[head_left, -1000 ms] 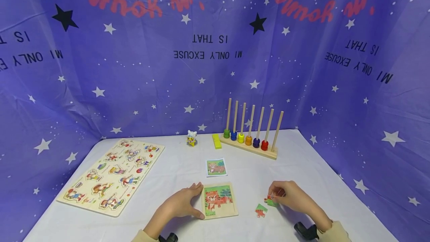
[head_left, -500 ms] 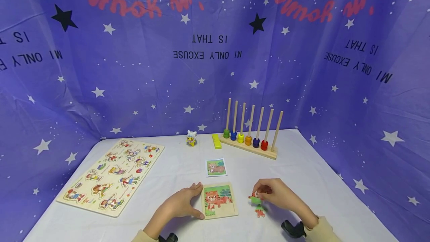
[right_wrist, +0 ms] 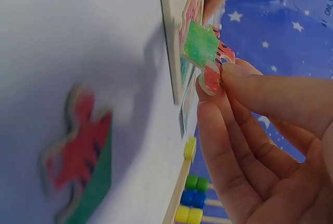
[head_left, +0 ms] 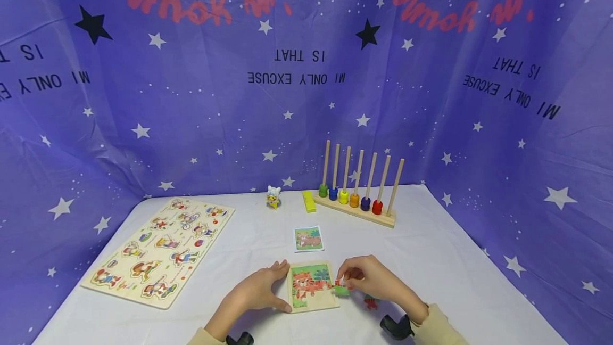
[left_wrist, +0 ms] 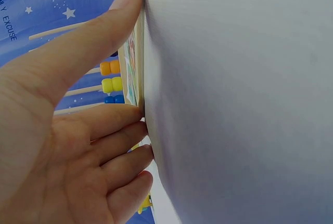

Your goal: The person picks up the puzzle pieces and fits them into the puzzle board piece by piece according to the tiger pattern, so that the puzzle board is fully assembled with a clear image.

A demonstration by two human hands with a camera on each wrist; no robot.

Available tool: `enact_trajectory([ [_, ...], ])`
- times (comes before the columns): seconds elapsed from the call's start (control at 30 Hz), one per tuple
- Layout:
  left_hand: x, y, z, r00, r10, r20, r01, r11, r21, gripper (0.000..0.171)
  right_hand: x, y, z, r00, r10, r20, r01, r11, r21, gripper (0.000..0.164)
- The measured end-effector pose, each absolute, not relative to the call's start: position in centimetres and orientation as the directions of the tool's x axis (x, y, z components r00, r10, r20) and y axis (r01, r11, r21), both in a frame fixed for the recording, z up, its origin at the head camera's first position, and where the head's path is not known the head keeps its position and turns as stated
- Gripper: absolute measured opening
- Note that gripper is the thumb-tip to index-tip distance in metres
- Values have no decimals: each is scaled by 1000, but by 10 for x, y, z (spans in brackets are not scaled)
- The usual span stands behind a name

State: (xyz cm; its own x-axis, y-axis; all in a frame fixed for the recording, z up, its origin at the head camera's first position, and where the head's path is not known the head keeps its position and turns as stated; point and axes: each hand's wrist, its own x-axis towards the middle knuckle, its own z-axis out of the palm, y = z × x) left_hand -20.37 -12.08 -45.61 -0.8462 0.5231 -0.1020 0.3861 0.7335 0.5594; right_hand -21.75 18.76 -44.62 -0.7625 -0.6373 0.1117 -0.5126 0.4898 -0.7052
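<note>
A square wooden tiger jigsaw puzzle [head_left: 313, 310] lies in front of me, with bare wood showing at its lower right. My left hand [head_left: 258, 290] steadies its left side, the thumb at the near corner and the relaxed fingertips along the edge. Between thumb and fingertips my right hand [head_left: 371, 277] pinches a green and red puzzle piece [right_wrist: 202, 44], held up at the puzzle's right edge. A second puzzle piece [right_wrist: 86, 154], red with dark stripes and a green side, lies on the cloth under the right hand, partly covered by it in the head view.
Behind the puzzle lies a small tiger picture card [head_left: 308, 239]. Farther back stand a toy figure [head_left: 273, 197], a yellow block [head_left: 308, 202] and a pegged bead rack [head_left: 354, 211]. A large wooden picture board [head_left: 160, 252] lies at the left.
My right hand has lifted the puzzle piece and carried it left, from beyond the loose piece to the puzzle's right edge. The left hand has stayed in place.
</note>
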Motion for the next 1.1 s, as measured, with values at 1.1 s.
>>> enact_trajectory([
  [1.1, -203, -120, -456, -853, 511, -104, 377, 742, 555, 97, -222, 128, -461, -657, -740, 143, -598, 396, -697, 13],
])
